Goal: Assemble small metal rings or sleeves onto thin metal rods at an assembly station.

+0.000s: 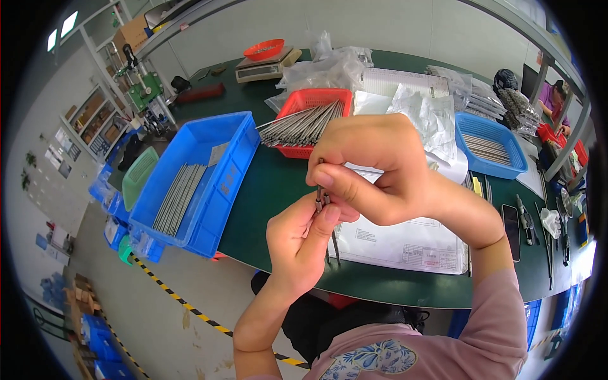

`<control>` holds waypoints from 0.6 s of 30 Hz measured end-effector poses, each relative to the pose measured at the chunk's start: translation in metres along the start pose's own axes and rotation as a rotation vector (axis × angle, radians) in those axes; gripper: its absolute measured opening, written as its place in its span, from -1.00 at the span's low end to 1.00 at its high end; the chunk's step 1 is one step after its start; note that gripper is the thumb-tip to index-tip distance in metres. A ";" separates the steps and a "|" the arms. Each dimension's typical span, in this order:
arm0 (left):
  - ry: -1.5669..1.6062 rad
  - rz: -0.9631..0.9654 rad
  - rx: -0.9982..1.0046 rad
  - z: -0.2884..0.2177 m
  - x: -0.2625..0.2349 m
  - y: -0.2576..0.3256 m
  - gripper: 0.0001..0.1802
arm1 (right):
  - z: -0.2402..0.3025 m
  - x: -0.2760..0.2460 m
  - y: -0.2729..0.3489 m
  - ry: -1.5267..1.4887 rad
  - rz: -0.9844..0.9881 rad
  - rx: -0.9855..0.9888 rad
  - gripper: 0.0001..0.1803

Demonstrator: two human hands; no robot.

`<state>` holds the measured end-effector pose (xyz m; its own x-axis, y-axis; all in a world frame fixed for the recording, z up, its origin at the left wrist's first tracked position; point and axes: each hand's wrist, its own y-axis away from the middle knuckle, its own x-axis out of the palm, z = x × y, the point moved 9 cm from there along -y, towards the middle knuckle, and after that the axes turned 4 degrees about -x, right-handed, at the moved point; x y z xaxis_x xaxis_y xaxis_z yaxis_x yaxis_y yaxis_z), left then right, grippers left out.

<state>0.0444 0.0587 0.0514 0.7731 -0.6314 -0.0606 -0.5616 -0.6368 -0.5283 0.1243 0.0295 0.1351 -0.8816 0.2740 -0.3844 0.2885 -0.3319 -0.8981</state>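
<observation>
My left hand (296,240) is closed round a couple of thin metal rods (335,248), whose lower ends stick out below the fingers. Their upper ends show as small grey tubes between thumb and fingertips. Just above, my right hand (383,174) pinches a thin dark pin (320,190) between thumb and forefinger, its lower end beside the rod tops. Whether pin and rods are joined is too small to tell. Beyond the hands, a red basket (316,95) holds a heap of similar metal rods. Under them lies a printed drawing sheet (405,247).
At left a blue crate (218,209) holds a layer of rods; a light-blue basket (500,168) at right holds more. A phone (510,233) and hand tools lie on the right. Behind are a scale (263,69) and plastic bags (332,69). Another person (552,98) sits far right.
</observation>
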 end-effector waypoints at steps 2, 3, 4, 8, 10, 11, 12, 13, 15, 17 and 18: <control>0.009 0.003 0.004 0.000 0.000 -0.001 -0.71 | 0.002 -0.002 -0.002 0.069 0.001 -0.046 -0.95; 0.003 0.001 0.003 0.000 0.000 -0.001 -0.71 | 0.000 -0.001 -0.004 0.077 0.029 -0.039 -0.95; -0.004 0.000 0.003 0.000 0.000 -0.001 -0.71 | -0.001 0.001 -0.004 0.085 0.056 -0.032 -0.94; -0.003 -0.007 -0.008 0.000 -0.002 -0.001 -0.71 | -0.002 0.003 -0.002 0.015 0.047 0.000 -0.94; -0.073 -0.017 0.004 0.001 -0.004 0.000 -0.73 | -0.002 0.009 0.000 0.026 0.099 -0.024 -0.95; -0.073 -0.017 0.003 0.001 -0.003 -0.001 -0.73 | -0.003 0.009 0.001 0.026 0.099 -0.023 -0.95; -0.033 -0.020 0.005 0.001 -0.003 -0.003 -0.74 | -0.003 0.009 0.001 0.019 0.086 -0.032 -0.95; 0.007 -0.022 0.007 0.001 -0.003 -0.003 -0.74 | -0.003 0.008 0.001 0.012 0.073 -0.042 -0.96; -0.050 -0.019 0.019 0.002 -0.004 -0.001 -0.75 | -0.002 0.008 0.002 0.004 0.083 -0.029 -0.96; -0.108 -0.016 0.030 0.001 -0.003 -0.001 -0.75 | -0.001 0.006 0.002 -0.004 0.092 -0.016 -0.96; -0.061 -0.017 0.026 0.000 -0.002 -0.002 -0.75 | -0.001 0.007 0.002 0.039 0.122 -0.003 -0.95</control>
<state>0.0440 0.0609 0.0529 0.7992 -0.5923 -0.1023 -0.5411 -0.6349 -0.5515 0.1184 0.0317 0.1307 -0.8247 0.2664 -0.4989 0.3939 -0.3624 -0.8447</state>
